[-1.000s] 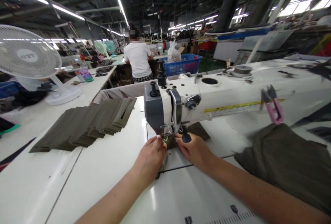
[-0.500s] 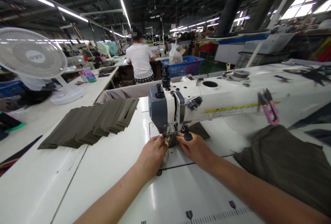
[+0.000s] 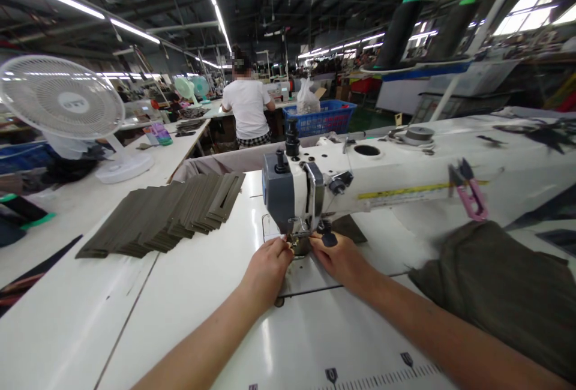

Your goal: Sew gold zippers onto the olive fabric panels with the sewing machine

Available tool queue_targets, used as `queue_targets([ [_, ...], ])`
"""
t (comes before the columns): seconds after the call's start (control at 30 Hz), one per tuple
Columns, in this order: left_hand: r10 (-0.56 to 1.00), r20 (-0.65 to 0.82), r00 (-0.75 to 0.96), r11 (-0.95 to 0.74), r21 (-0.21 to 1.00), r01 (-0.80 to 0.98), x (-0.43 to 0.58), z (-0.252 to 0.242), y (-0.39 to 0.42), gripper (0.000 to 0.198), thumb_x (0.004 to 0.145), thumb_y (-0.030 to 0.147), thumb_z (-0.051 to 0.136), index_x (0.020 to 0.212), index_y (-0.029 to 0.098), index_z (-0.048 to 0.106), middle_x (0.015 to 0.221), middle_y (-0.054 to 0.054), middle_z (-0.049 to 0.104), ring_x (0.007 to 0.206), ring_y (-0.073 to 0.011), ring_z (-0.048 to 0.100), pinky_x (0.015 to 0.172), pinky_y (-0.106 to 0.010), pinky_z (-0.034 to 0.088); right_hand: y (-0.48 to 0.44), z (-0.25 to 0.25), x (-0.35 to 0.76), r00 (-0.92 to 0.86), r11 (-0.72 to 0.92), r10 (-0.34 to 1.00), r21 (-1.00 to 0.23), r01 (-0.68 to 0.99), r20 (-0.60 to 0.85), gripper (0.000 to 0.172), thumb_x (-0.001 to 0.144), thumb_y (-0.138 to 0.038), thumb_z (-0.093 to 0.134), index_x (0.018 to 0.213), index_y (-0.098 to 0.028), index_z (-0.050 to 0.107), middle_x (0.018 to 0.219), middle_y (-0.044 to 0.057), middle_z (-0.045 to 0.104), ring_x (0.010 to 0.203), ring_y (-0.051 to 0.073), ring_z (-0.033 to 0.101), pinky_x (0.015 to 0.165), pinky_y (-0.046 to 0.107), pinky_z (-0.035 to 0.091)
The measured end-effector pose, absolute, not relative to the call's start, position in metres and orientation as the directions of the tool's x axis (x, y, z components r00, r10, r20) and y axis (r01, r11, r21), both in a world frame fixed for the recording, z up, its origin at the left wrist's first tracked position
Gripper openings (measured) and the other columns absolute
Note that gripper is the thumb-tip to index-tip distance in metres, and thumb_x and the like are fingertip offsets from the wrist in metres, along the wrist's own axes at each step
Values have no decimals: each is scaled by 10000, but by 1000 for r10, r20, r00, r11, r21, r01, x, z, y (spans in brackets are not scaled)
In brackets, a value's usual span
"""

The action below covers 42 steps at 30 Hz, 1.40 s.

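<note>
The left hand's [image 3: 269,265] fingers bunch together and the right hand's [image 3: 341,256] reach inward, both at the olive cloth [image 3: 302,248] between them; I cannot tell whether either pinches it. Uneven pressure could skew it, or fingertips stray under the sewing machine [image 3: 279,195] just beyond. Its near edge faces back between the hands; its long axis is hidden.

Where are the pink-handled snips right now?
Head view, right side: the pink-handled snips sit blades up against the white sewing machine, near the right end of the yellow tape, just above the dark cloth.
</note>
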<state>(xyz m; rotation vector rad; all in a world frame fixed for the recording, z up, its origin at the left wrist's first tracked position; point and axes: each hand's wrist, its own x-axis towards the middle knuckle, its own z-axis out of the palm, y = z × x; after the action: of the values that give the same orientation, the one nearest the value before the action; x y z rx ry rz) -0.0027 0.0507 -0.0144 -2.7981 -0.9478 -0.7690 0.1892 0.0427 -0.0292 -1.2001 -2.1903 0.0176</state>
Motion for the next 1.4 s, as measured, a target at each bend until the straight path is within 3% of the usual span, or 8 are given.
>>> queue_targets([
  [0.3,559,530,638,-792,114,599,-7,-13,54,165,876,136,436,824,148,592,846,-67,604,752,-174,580,706,-322,529,37,-17,193,-386,477,784,-74,876,486,170,818,-140,469,926,-126,600,977,134,626,954,258,551,859,405,421],
  [0.53,537,472,700,-829,139,542,13,15,1,432,833,254,524,1229,117,419,1199,-179,511,1108,-281,492,885,-469,458,-11,4,202,-355,336,864,117,935,357,243,688,51,438,686,-146,580,685,106,598,662,240,574,600,345,452],
  [0.73,381,352,855,-923,202,328,18,8,-6,283,860,132,418,1102,148,564,1176,-118,589,1120,-212,526,946,-395,434,-100,-1,189,-363,510,851,-430,745,381,221,783,-79,382,850,-177,568,750,57,604,636,174,587,549,271,447],
  [0.87,659,339,671,-702,598,388,12,6,-1,279,854,165,415,1066,175,597,1054,-72,659,976,-194,611,859,-356,487,-113,-7,196,-191,3,979,-926,378,-74,166,839,-304,462,885,-185,568,702,37,630,565,164,609,508,268,468],
  [0.97,868,228,442,-405,838,364,19,11,-9,263,894,289,405,974,174,627,940,-51,681,891,-202,618,825,-357,485,-93,-2,186,-179,-351,930,-920,-173,-321,415,775,-499,550,1002,-152,539,850,100,659,713,210,653,590,310,520],
  [1.07,905,151,397,-242,952,190,30,10,-19,359,895,421,392,988,151,610,893,-60,665,860,-210,596,792,-355,483,-63,7,167,-224,-334,940,-815,-473,-256,513,760,-580,532,1004,-129,560,939,135,653,844,233,638,694,354,521],
  [1.2,917,18,398,-18,1000,-5,28,12,-20,454,861,517,408,861,113,616,710,-46,624,681,-180,576,644,-303,487,-38,-5,161,-158,89,984,-994,58,79,460,901,-465,349,849,-101,624,726,97,669,593,170,632,529,280,513],
  [1.4,913,-39,406,99,987,-128,-5,31,13,483,845,507,419,970,87,623,792,-117,665,731,-227,617,587,-320,503,-27,-43,207,-200,487,849,-576,656,490,251,909,-344,440,860,-157,601,777,23,627,635,105,585,607,266,504],
])
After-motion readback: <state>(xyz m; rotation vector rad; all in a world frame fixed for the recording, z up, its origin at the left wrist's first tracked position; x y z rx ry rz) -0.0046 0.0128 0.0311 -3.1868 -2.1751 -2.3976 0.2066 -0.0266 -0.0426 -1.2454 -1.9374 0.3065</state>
